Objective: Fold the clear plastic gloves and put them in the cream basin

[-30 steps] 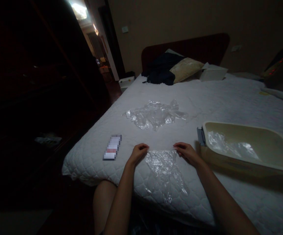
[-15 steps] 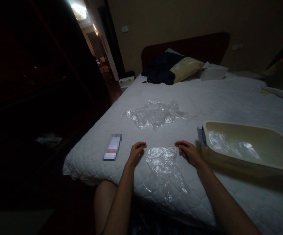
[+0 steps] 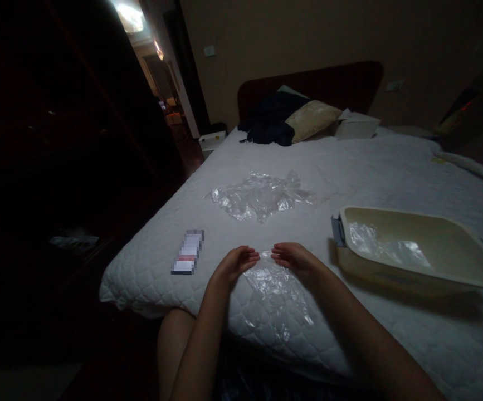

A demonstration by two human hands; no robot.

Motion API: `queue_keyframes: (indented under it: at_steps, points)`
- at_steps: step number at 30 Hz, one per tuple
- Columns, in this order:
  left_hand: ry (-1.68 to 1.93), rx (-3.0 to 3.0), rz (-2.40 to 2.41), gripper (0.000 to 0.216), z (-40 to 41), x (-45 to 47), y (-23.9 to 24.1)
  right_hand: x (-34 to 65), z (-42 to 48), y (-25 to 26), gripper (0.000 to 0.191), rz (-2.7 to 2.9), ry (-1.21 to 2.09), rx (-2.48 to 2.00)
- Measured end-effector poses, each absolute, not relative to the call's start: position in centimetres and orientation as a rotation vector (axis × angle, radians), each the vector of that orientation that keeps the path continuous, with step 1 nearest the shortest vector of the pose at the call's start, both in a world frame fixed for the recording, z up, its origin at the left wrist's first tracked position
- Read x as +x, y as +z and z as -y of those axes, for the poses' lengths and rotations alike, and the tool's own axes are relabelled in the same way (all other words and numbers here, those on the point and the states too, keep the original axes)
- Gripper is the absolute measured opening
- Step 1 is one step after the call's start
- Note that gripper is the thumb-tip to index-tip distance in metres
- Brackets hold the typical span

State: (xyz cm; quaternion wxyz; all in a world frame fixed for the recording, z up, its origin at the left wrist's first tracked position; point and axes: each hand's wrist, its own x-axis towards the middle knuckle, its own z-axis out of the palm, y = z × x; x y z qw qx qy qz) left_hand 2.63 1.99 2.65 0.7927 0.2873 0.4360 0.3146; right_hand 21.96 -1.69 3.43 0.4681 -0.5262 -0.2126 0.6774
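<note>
A clear, crinkled plastic bag (image 3: pixel 278 295) lies on the white quilted bed in front of me. At its far edge, my left hand (image 3: pixel 241 260) is over the left corner, fingers stretched out towards the middle. My right hand (image 3: pixel 292 257) mirrors it at the right corner, its fingers also extended. Only a small gap separates the two sets of fingertips. Whether the fingers touch the film or hover just above it, I cannot tell. Farther up the bed lies a loose heap of clear plastic bags (image 3: pixel 262 196).
A cream plastic bin (image 3: pixel 395 281) with clear plastic inside stands to the right. On the left lies a phone (image 3: pixel 188 252) with a blurred screen. Dark clothing (image 3: pixel 272 117), a beige pillow (image 3: pixel 314 120) and a white box (image 3: pixel 357 125) are near the headboard (image 3: pixel 308 83).
Both hands have moved inward along the bag's far edge, closing most of the gap between them. Their fingers have straightened over the plastic. The view has shifted slightly.
</note>
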Motion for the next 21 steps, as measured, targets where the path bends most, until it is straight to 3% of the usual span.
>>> queue_keyframes:
  at_steps: [7,13,21]
  points:
    - [0.722,0.594,-0.950,0.019,-1.9,-0.9,2.1,28.0,3.6,1.4,0.008,0.479,1.524,-1.260]
    - [0.761,0.955,-1.130,0.021,-0.4,-1.6,1.7,28.7,5.0,0.7,0.011,0.685,1.497,-1.432]
    - [0.542,1.156,-1.165,0.021,-0.3,0.2,1.0,27.4,5.4,-0.1,0.019,0.960,1.584,-1.389]
